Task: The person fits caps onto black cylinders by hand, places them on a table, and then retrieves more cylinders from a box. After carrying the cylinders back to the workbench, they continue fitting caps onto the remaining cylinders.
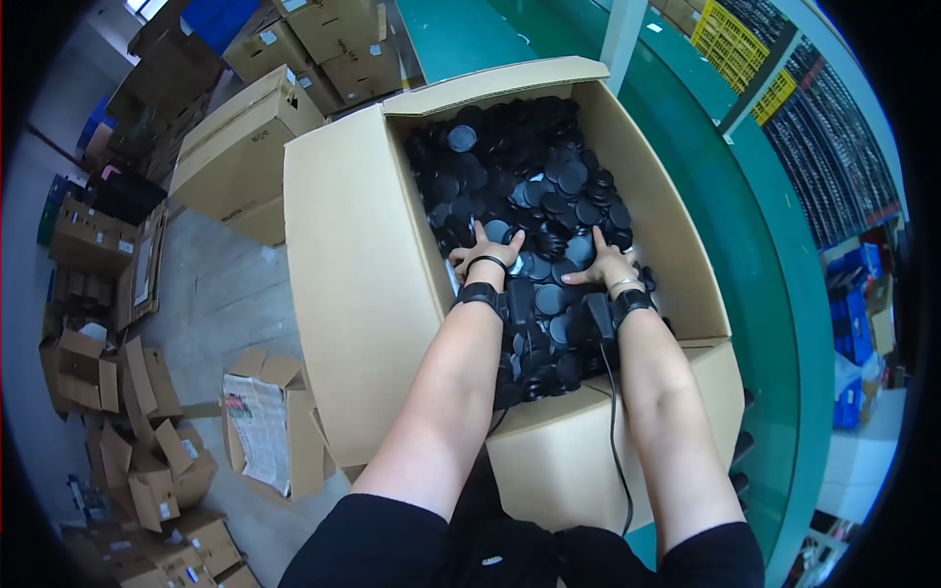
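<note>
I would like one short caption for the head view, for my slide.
Left hand and right hand spread over dark discs in an open cardboard box.

Short black sleeves [377, 537]; black wrist straps [479, 293]; thin cable [615, 431].

Pretty bright overall, cool and even, with mostly soft shadows. Looks palest on the flaps of the cardboard box [358, 255], then gets way darker inside, merging the black discs [571, 177] toward the far end into one murky mass, bar a greyish sheen on some. Blown out at the bright patch [147, 8] far upper left. Fairly crisp around the left hand [492, 253] and right hand [610, 269], mushier out by the racks [823, 147] on the right. Classic fisheye: bends the green bench [774, 294] into a curve, fades to black in the corners.
</note>
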Demonstrator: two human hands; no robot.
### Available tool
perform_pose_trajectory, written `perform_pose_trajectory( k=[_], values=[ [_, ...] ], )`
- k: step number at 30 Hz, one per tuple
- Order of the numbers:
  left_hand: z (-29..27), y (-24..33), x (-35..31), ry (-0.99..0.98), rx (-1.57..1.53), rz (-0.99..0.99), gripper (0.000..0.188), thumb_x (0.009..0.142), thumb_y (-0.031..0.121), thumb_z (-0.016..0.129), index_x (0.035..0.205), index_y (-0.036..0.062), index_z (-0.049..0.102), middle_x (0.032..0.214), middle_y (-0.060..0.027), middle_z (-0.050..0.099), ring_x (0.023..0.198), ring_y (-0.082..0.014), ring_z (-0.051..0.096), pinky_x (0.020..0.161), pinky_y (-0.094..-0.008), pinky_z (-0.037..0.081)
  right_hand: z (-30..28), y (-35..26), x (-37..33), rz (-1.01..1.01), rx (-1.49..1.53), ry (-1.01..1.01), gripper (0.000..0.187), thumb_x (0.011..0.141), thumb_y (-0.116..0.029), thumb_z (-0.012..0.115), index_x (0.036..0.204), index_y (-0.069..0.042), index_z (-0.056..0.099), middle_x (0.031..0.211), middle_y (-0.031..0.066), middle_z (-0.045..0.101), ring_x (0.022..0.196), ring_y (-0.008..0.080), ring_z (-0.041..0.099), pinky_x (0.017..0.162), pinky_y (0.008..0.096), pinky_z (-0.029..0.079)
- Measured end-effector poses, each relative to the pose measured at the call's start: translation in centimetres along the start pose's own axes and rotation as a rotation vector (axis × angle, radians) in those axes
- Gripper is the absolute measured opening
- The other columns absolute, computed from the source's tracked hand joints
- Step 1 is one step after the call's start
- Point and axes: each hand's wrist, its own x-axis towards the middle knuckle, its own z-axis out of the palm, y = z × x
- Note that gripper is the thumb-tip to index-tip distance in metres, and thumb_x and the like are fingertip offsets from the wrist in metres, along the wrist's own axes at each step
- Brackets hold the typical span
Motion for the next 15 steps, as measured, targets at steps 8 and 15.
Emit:
perform_pose_trajectory(
  k=[8,15],
  values=[
    [0.8,-0.2,0.9,0.055,-0.199,0.107,0.107,0.066,0.080,0.055,0.150,0.0315,0.008,0.148,-0.0357,-0.001,0.138,-0.0491,0.012,0.111,-0.0522,0.020,1.1,0.9,2.8,-0.061,-0.034,-0.015,0.138,0.046,-0.059,0.086,0.151,-0.025,0.003,0.142,0.0212,0.040,0.135,0.0358,0.034,0.106,0.0489,0.028],
    [0.7,1.6,0.1,-0.101,-0.477,0.184,0.100,0.069,0.080,0.051,0.149,0.0301,0.017,0.151,-0.0295,0.003,0.138,-0.0459,0.017,0.109,-0.0507,0.025,1.6,1.2,3.2,-0.081,0.279,-0.096,0.140,0.045,-0.059,0.087,0.151,-0.021,0.002,0.152,0.0262,0.009,0.140,0.0415,0.016,0.111,0.0514,0.022]
  ],
)
